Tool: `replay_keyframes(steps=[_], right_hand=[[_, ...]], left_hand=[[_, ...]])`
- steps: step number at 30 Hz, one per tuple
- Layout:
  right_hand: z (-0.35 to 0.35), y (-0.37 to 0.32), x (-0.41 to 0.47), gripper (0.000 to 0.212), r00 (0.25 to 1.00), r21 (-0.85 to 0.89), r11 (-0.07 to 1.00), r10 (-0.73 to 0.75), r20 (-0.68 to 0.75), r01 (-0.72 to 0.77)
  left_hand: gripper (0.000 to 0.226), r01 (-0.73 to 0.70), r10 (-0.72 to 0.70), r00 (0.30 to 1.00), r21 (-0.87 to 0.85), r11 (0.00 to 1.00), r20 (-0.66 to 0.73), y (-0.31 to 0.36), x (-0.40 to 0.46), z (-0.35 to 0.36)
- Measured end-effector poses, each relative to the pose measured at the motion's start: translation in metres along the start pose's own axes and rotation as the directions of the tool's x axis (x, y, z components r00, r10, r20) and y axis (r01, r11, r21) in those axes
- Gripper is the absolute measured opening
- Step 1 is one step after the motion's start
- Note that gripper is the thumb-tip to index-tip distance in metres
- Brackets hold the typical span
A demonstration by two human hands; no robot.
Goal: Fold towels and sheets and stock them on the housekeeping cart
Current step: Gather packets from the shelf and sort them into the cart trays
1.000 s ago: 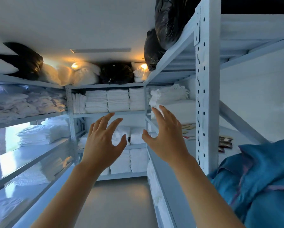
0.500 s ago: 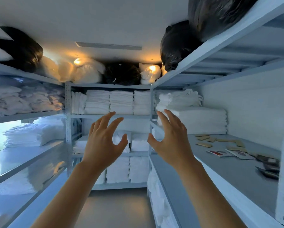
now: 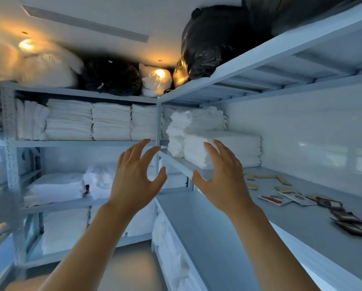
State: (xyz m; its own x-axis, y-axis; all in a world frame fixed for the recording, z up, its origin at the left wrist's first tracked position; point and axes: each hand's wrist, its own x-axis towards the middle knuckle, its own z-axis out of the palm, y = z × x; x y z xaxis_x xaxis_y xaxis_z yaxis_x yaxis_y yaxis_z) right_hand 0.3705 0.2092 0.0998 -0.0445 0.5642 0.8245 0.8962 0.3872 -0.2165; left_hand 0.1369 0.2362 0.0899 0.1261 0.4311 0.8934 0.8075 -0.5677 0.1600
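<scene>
Both hands are raised with fingers spread and holding nothing, the left hand (image 3: 135, 181) beside the right hand (image 3: 223, 181), aimed at the folded white towels (image 3: 222, 150) on the right-hand shelf (image 3: 217, 223) (likely sizing up a two-handed lift).

Two hands (image 3: 133, 181), three black bags (image 3: 110, 77)

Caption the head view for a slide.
Both hands, left hand and right hand, raised open toward the folded white towels on the right-hand shelf.
</scene>
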Motion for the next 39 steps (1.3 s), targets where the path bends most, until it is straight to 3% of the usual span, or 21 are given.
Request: replay_keyframes(steps=[8, 16, 26, 39], right_hand=[[0.045, 0.061, 0.031, 0.076, 0.998, -0.093, 0.994, 0.053, 0.036, -0.049], [0.094, 0.136, 0.101, 0.077, 0.999, -0.125, 0.991, 0.045, -0.03, -0.048], [0.118, 0.231, 0.148, 0.078, 0.995, -0.236, 0.967, 0.098, -0.017, -0.099], [0.107, 0.316, 0.181, 0.076, 0.957, -0.528, 0.799, 0.26, -0.128, -0.287]], left_hand=[[0.055, 0.021, -0.015, 0.999, -0.145, 0.989, 0.038, -0.026, 0.024, 0.104], [0.053, -0.054, 0.055, 0.998, -0.151, 0.987, 0.001, -0.045, 0.092, 0.199], [0.054, -0.085, 0.087, 0.996, -0.29, 0.953, -0.007, -0.02, 0.15, 0.324], [0.052, -0.219, 0.27, 0.963, -0.645, 0.732, -0.021, 0.037, 0.22, 0.495]])
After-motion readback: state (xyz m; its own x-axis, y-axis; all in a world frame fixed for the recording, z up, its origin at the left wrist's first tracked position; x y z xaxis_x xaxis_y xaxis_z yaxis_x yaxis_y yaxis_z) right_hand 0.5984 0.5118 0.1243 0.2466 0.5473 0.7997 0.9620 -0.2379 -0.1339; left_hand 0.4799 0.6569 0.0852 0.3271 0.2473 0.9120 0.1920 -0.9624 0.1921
